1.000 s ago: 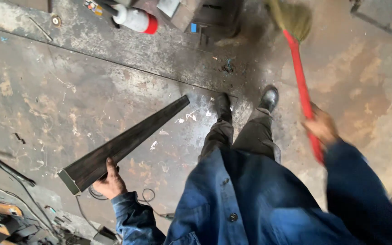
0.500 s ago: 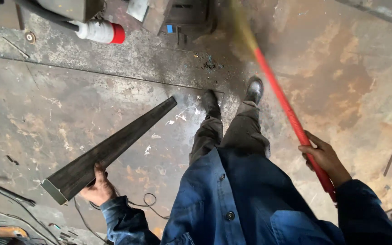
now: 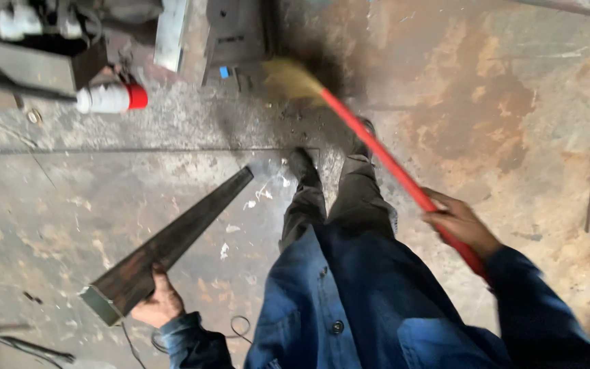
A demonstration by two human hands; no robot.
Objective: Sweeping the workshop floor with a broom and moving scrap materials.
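Sweeping is under way with a red-handled broom [image 3: 377,154], its straw head [image 3: 291,78] meeting the stained concrete floor [image 3: 513,102] ahead of the person's boots [image 3: 302,164], near small white scraps [image 3: 261,195]. The right hand [image 3: 462,225] is wrapping fully closed around the handle partway up. The left hand [image 3: 158,304] is clamping shut on the near end of a long dark rectangular steel tube [image 3: 172,246], whose far end is pointing toward the boots. In my judgement, one-handed carrying is risking the tube tipping or slipping and striking the feet; the broom swing could also be clipping it. Loose cable [image 3: 237,328] lying beside the left sleeve is posing a trip hazard. A white and red cylinder [image 3: 110,99] is lying well apart.
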